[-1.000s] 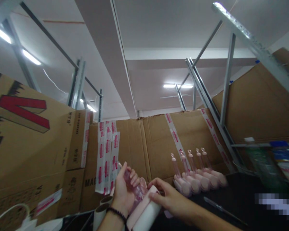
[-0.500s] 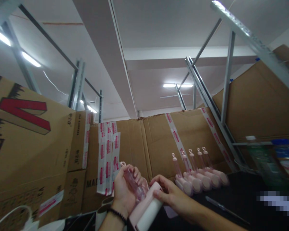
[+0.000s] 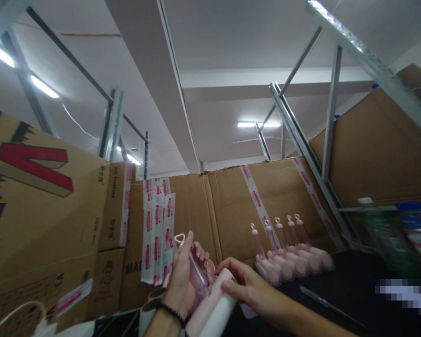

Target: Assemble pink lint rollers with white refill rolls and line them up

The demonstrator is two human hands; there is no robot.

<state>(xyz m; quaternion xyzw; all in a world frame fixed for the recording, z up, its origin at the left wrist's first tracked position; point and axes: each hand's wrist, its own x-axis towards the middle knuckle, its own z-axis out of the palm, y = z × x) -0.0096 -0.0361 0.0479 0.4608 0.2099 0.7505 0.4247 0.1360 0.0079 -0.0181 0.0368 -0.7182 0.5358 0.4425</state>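
My left hand (image 3: 183,281) grips the clear pink handle (image 3: 196,271) of a lint roller, whose heart-shaped loop (image 3: 179,239) sticks up above my thumb. My right hand (image 3: 245,286) holds the pink-and-white roller body (image 3: 214,312) at its upper end, right beside the left hand. A black bead bracelet (image 3: 171,312) circles my left wrist. A row of several finished pink rollers (image 3: 289,262) lies on the black table (image 3: 340,290) just right of my hands, handles pointing up against the cardboard.
Taped cardboard boxes (image 3: 228,206) wall in the back and left. Strips of red-printed tape (image 3: 157,224) hang on one box. A metal shelf frame (image 3: 323,154) rises at right, with a bottle (image 3: 375,229) on it. A pen-like tool (image 3: 326,304) lies on the table. Cardboard tubes (image 3: 149,309) stand below my left hand.
My left hand has lifted and turned the clear handle more upright, so its heart loop now shows above the thumb. My right hand stays on the roller body.
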